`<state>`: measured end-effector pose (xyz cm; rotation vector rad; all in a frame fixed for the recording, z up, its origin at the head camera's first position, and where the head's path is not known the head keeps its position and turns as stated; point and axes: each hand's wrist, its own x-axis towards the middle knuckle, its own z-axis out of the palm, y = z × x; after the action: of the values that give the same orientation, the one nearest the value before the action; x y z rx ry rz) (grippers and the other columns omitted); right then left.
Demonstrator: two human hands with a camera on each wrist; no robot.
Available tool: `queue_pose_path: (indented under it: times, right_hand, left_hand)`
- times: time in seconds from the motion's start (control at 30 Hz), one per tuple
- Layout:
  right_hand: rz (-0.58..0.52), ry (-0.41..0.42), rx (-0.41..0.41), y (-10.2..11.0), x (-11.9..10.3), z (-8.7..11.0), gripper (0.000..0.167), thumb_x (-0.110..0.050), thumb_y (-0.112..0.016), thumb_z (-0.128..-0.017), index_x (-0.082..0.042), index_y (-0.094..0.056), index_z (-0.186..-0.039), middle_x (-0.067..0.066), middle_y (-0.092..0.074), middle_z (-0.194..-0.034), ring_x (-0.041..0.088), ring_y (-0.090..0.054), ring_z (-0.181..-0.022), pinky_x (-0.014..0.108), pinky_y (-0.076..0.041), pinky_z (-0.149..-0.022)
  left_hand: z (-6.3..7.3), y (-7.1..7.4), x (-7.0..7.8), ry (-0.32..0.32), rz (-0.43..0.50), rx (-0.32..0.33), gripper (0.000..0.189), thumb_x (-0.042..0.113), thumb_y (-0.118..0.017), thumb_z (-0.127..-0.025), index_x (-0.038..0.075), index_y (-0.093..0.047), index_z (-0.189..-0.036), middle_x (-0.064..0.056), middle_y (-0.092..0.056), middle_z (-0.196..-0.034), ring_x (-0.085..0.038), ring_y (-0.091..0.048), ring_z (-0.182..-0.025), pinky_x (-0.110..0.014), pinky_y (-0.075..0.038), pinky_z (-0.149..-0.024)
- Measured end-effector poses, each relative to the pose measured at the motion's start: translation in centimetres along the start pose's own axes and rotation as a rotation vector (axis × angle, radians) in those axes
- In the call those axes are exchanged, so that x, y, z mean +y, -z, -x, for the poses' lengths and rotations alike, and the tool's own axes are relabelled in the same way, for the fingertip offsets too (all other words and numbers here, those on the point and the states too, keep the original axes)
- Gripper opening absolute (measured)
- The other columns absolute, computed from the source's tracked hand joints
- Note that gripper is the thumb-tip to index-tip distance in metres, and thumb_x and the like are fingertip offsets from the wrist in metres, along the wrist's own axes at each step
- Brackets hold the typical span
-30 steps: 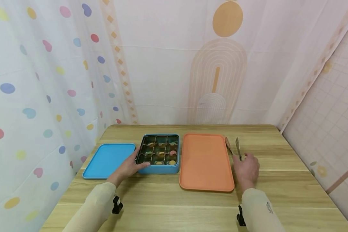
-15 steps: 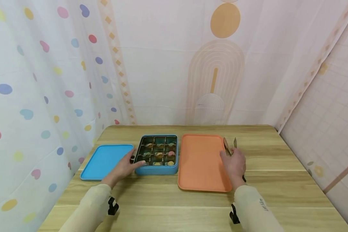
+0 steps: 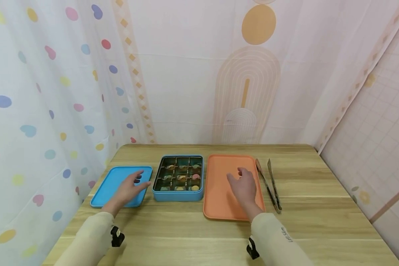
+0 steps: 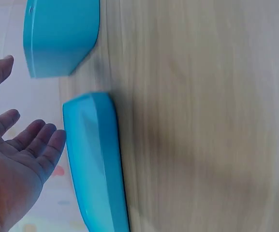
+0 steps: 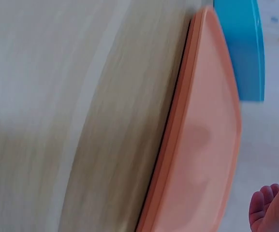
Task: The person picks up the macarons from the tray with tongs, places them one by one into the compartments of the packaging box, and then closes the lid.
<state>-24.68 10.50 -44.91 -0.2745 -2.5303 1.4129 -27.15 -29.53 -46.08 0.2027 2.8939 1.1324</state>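
My left hand [image 3: 128, 189] hovers above the blue lid [image 3: 111, 184], fingers relaxed and holding nothing. Its palm and loosely bent fingers show in the left wrist view, apart from the lid. Just right of it stands a blue square box [image 3: 177, 195], divided inside into several compartments with small coloured pieces in them. Over the orange tray [image 3: 219, 207] is my right hand [image 3: 245, 188], also holding nothing, its thumb apart from the fingers. Metal tongs [image 3: 275, 192] lie spread on the table, right of the tray. Only part of the right hand enters the right wrist view.
Everything lies on a wood-grain table [image 3: 173, 236]. Lid, box, tray and tongs stand in a row from left to right. Patterned curtains [image 3: 186, 74] hang behind the table and on both sides.
My right hand has left the tongs and moved left over the orange tray. The left hand has let go of the box's side and drawn back left over the lid.
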Motion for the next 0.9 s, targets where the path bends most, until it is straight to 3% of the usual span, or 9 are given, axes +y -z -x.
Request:
queue_pose_path:
  times: [0.2,0.4,0.57,0.73,0.8,0.9]
  right_hand:
    - [-0.019,0.02,-0.017,-2.1,-1.8,1.0,0.055,-0.033,-0.069,-0.093,-0.002,-0.057,-0.137,0.015,-0.06,-0.127,0.031,-0.058,-0.112,0.048,-0.05,-0.088]
    - [-0.076,0.005,-0.065,-4.3,-3.3,2.2,0.052,-0.029,-0.069,-0.093,-0.003,-0.058,-0.136,0.012,-0.061,-0.126,0.029,-0.058,-0.111,0.046,-0.052,-0.087]
    - [-0.103,0.019,-0.121,-5.8,-4.6,3.5,0.05,-0.029,-0.071,-0.093,-0.003,-0.06,-0.134,0.01,-0.061,-0.124,0.028,-0.058,-0.109,0.045,-0.052,-0.087]
    - [-0.13,0.072,-0.168,-7.2,-6.0,4.8,0.038,-0.026,-0.07,-0.093,-0.007,-0.065,-0.126,0.009,-0.062,-0.12,0.022,-0.057,-0.096,0.041,-0.05,-0.082]
    - [-0.145,0.097,-0.187,-7.7,-6.4,5.2,0.037,-0.026,-0.07,-0.093,-0.007,-0.065,-0.125,0.008,-0.062,-0.12,0.021,-0.056,-0.095,0.041,-0.049,-0.083]
    - [-0.151,0.144,-0.218,-8.7,-7.1,6.0,0.041,-0.027,-0.07,-0.093,-0.005,-0.064,-0.127,0.008,-0.062,-0.117,0.021,-0.056,-0.098,0.04,-0.049,-0.084]
  left_hand:
    - [-0.3,1.3,-1.0,-0.018,-0.039,0.043,0.07,0.033,-0.06,-0.101,-0.009,-0.033,-0.15,-0.038,-0.041,-0.141,-0.053,-0.045,-0.125,-0.062,-0.043,-0.097]
    - [0.0,3.5,-2.1,0.022,-0.061,0.03,0.077,0.04,-0.058,-0.101,-0.012,-0.028,-0.15,-0.04,-0.036,-0.142,-0.055,-0.041,-0.126,-0.065,-0.041,-0.097]
    - [0.1,5.2,-3.9,0.045,-0.113,0.018,0.083,0.045,-0.056,-0.101,-0.014,-0.025,-0.149,-0.041,-0.035,-0.142,-0.057,-0.039,-0.126,-0.067,-0.039,-0.097]
    - [0.5,6.7,-5.5,0.046,-0.132,0.048,0.084,0.045,-0.055,-0.101,-0.017,-0.024,-0.148,-0.043,-0.035,-0.14,-0.058,-0.04,-0.123,-0.068,-0.038,-0.096]
    - [0.7,7.3,-5.9,0.076,-0.151,0.057,0.086,0.049,-0.054,-0.101,-0.015,-0.023,-0.149,-0.042,-0.035,-0.139,-0.058,-0.039,-0.124,-0.075,-0.028,-0.098]
    - [1.2,8.3,-6.6,0.111,-0.154,0.055,0.088,0.051,-0.052,-0.101,-0.014,-0.02,-0.15,-0.043,-0.034,-0.139,-0.059,-0.036,-0.124,-0.077,-0.024,-0.097]
